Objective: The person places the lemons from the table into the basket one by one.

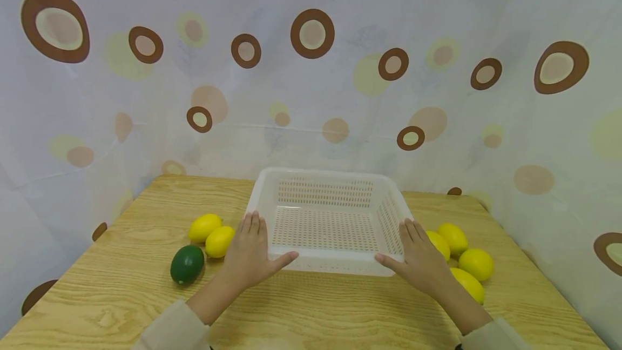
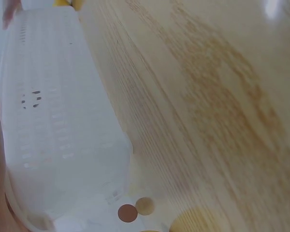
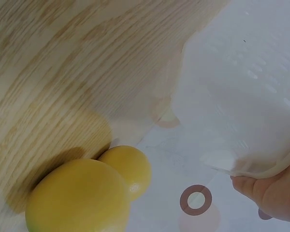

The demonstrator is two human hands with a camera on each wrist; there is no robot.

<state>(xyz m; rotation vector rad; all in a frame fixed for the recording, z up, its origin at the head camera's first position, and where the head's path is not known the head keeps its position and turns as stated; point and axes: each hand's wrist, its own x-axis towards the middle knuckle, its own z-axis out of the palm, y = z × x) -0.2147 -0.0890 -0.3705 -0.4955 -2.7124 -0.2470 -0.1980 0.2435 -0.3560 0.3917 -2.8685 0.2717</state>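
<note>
A white plastic basket [image 1: 335,268] with perforated walls stands on the wooden table, before both hands. My left hand [image 1: 250,255] lies on its near left corner, fingers straight along the side rim and thumb stretched over the front rim. Mirroring it, my right hand [image 1: 421,258] rests on the near right corner with straight fingers. In the right wrist view the fingers [image 3: 275,193] touch the rim from above. Beside the left hand are a yellow lemon [image 1: 220,241], a second lemon [image 1: 204,228] and a dark green lime-like fruit [image 1: 187,264].
Several more lemons [image 1: 476,264] lie in a group right of the right hand; part of one is hidden behind it. A light curtain [image 1: 311,96] with brown rings encloses the wooden table [image 1: 330,312] at the back and sides.
</note>
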